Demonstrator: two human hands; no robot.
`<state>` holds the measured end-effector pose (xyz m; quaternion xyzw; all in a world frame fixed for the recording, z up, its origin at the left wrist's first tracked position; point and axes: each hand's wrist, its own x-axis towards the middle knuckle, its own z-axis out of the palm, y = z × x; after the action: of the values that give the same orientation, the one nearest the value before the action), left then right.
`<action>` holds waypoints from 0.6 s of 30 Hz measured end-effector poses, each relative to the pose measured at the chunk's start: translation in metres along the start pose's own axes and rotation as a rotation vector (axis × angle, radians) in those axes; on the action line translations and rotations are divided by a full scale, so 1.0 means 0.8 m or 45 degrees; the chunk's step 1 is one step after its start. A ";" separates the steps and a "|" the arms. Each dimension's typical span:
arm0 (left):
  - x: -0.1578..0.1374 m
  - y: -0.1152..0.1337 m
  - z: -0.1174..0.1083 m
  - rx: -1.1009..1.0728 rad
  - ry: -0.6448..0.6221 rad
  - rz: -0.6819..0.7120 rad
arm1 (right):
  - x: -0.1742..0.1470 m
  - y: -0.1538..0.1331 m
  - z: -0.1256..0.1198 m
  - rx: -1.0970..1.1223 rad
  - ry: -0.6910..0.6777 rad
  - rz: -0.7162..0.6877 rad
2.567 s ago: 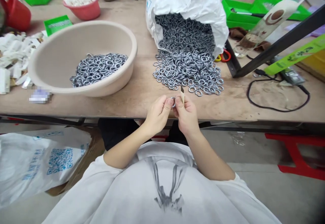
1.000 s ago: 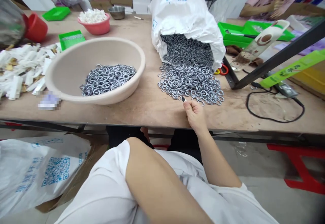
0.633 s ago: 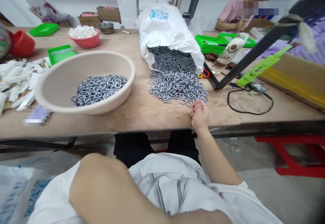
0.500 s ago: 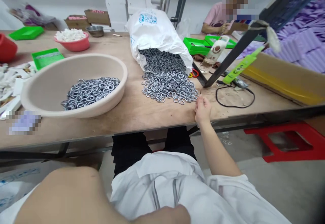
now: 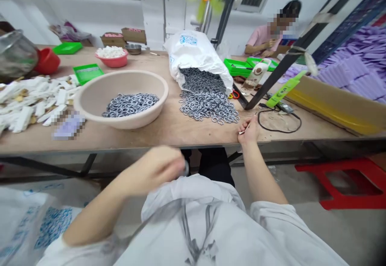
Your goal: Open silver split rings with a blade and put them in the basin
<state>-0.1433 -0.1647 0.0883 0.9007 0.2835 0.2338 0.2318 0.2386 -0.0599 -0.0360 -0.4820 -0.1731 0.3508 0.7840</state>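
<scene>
My left hand [image 5: 164, 165], smeared by motion, is closed in front of the table edge, above my lap. A grey ring [image 5: 186, 168] shows at its fingertips. Near the table's front edge, my right hand [image 5: 249, 130] rests with its fingers closed on a thin pointed tool [image 5: 244, 130], mostly hidden by the palm. A heap of grey rings [image 5: 209, 107] spills from a white sack [image 5: 196, 50] to the left of the right hand. More rings [image 5: 131, 105] lie inside the wide beige basin [image 5: 90, 111].
White pieces [image 5: 36, 97] cover the table's left side, near a red bowl [image 5: 113, 60] and a green tray [image 5: 87, 74]. A slanted metal post [image 5: 274, 71], black cable [image 5: 279, 131] and carton [image 5: 337, 101] stand right. A co-worker [image 5: 261, 42] sits behind; a red stool [image 5: 346, 181] is below.
My left hand has risen from low near my body to just before the table edge. My right hand has turned, still holding the thin tool. The view has tilted up and left.
</scene>
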 end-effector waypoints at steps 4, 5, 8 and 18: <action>0.040 -0.055 0.025 0.348 0.178 -0.366 | 0.006 0.004 -0.004 -0.069 -0.020 -0.058; 0.047 -0.066 0.032 0.427 0.185 -0.362 | 0.006 0.005 -0.005 -0.081 -0.034 -0.070; 0.059 -0.080 0.045 0.676 0.190 -0.318 | 0.006 0.006 -0.008 -0.094 -0.068 -0.082; 0.099 -0.127 0.065 0.866 0.005 -0.483 | -0.002 0.005 -0.015 -0.034 -0.138 -0.109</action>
<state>-0.0972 -0.0559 0.0144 0.8571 0.5070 0.0812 -0.0417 0.2435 -0.0671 -0.0446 -0.4648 -0.2406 0.3402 0.7812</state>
